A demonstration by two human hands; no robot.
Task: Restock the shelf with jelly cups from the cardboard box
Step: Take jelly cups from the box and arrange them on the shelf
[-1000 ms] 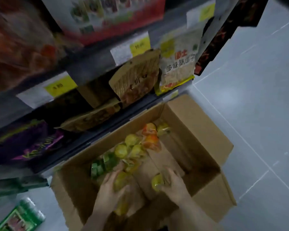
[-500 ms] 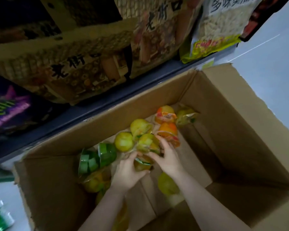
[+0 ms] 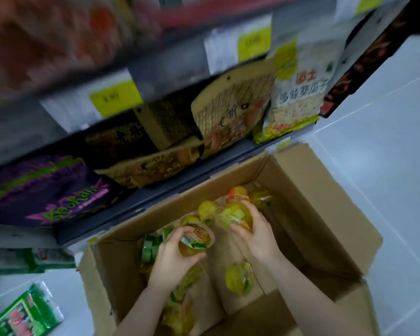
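Pale floor tiles point(image 3: 378, 132) filled the right of the frame, and the shelf point(image 3: 136, 197) with its snack bags ran across the upper left, its top rows blurred. Compared with half a second earlier, your view had pulled back: price tags point(image 3: 114, 98) and the purple bag point(image 3: 46, 190) had come into the picture, and the cardboard box point(image 3: 325, 204) looked smaller at lower centre.

Your hands had parted, too. Earlier they met over one cup; now your left hand point(image 3: 172, 258) curled its fingers round a jelly cup point(image 3: 197, 241) of its own, lifted above the green cups point(image 3: 150, 246) at the box's left side. Your right hand point(image 3: 257, 234) gripped a yellow cup point(image 3: 235, 215), possibly with a second one beneath it, though the blur hid that. It sat just below the orange cup point(image 3: 237, 194) near the box's far wall.

One loose yellow cup point(image 3: 239, 278) lay on the box floor between your forearms, where it had been before. More cups point(image 3: 180, 309) were heaped under your left forearm.

As for room, the box's far wall stood just beside the shelf's dark bottom rail, with the right flap point(image 3: 298, 156) open toward the tiles. Bare cardboard showed at the box's right half, and a green packet point(image 3: 24, 314) lay on the floor at lower left, well apart from the box.
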